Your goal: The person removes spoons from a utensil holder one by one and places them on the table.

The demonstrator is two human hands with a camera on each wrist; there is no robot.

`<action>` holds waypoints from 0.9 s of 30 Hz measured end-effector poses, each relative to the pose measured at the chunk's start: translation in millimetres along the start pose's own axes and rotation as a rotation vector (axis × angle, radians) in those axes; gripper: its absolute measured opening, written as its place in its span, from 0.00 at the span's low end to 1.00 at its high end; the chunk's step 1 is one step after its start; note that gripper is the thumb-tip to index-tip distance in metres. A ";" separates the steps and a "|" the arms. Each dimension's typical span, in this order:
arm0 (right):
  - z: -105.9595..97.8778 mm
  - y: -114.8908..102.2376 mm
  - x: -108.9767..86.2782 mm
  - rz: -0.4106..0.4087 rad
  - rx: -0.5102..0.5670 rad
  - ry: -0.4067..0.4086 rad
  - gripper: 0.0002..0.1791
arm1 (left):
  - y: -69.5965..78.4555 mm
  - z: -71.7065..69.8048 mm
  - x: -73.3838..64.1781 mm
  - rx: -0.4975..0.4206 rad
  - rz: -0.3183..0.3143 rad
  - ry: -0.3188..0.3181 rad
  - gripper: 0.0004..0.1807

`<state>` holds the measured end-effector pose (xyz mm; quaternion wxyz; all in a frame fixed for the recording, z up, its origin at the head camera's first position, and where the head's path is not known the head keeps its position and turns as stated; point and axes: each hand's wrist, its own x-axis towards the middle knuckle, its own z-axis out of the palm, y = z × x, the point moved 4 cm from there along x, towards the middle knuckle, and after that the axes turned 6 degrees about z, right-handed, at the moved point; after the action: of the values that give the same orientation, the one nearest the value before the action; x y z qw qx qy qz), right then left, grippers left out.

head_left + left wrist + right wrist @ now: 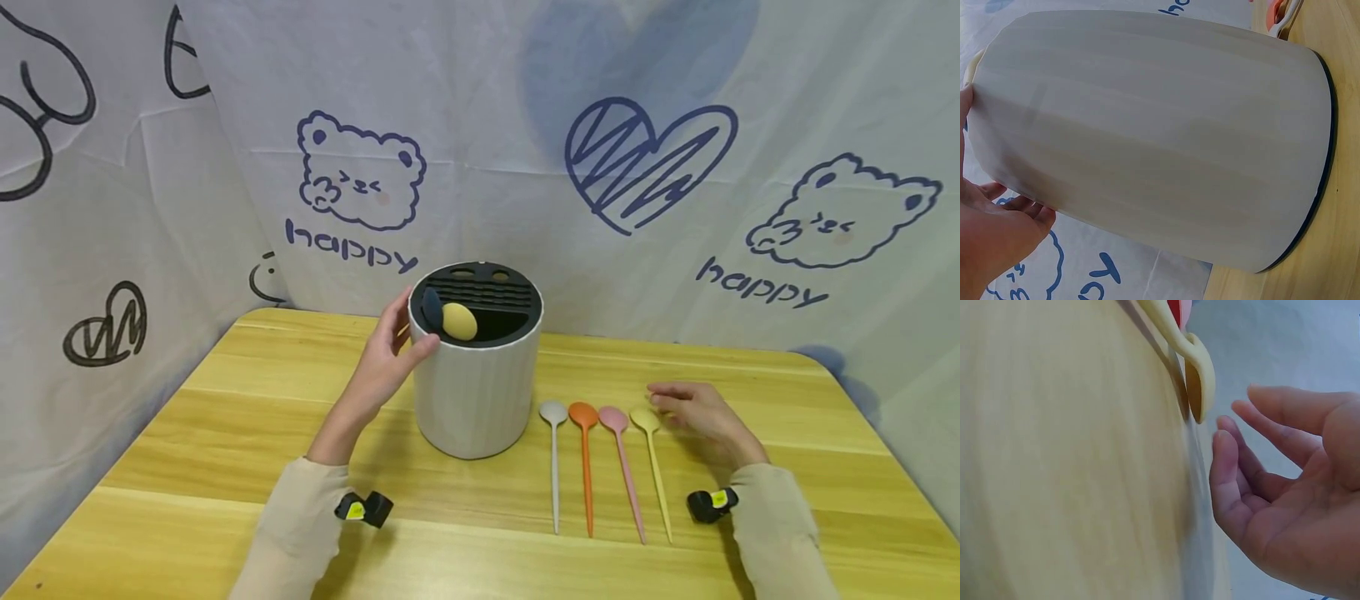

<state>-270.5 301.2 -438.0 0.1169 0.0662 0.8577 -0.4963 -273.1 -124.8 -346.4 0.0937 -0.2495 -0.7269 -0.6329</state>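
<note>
A white utensil holder [474, 392] with a black slotted lid [487, 292] stands upright on the table. My left hand [382, 358] holds its left side near the rim, thumb at the front; in the left wrist view, bent fingers [1038, 212] touch the wall. A dark blue rounded head [432, 308] and a yellow one [459, 322] stick up from the lid. To the right lie a white spoon [554, 412], an orange spoon [584, 415], a pink spoon [614, 419] and a yellow spoon [646, 419]. Loosely bent, my right hand [701, 410] hovers beside the yellow spoon's bowl [1207, 378], holding nothing.
The wooden table [465, 542] reaches back to a white cloth [480, 192] printed with bears and hearts. A small black device hangs at each wrist. The spoons lie in a row, handles towards me, right of the holder.
</note>
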 end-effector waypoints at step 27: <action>33.3 -101.5 -58.9 -0.295 0.025 0.072 0.24 | 0.0 0.4 1.4 0.001 -0.018 -0.003 0.44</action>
<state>-232.5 221.9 -353.5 0.0109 -0.0411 0.8556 -0.5159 -274.2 -124.1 -345.9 0.0869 -0.2439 -0.7295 -0.6331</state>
